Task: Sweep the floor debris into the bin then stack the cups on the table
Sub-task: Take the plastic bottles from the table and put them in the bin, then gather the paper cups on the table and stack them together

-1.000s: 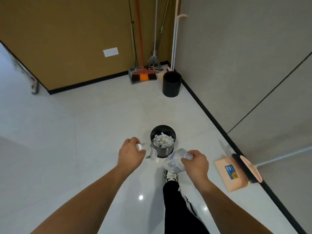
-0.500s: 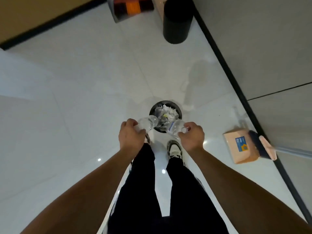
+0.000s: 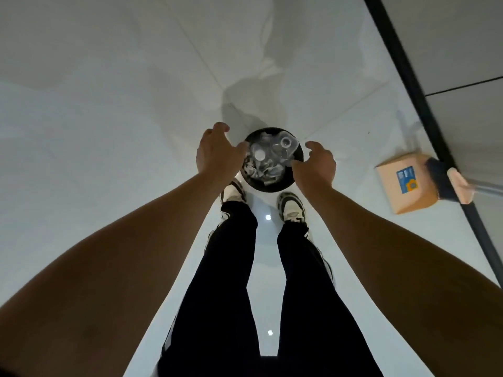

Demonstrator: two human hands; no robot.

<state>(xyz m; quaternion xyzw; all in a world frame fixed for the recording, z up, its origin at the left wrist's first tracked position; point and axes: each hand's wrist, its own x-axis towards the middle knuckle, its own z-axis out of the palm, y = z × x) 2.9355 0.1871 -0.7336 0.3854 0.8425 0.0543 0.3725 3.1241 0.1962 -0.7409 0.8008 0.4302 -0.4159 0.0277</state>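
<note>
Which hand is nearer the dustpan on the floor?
The right hand. It hovers over the bin's right rim, with the dustpan farther right; the left hand is over the bin's left rim.

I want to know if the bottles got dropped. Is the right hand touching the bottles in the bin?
Apart. The head view shows the right hand open above the bin rim, empty, while the clear bottles lie down inside.

You have no readable text here. The only marking is a blue label (image 3: 406, 178) with an orange shape, on the peach dustpan (image 3: 408, 186) lying on the floor; its print is too blurred to make out.
</note>
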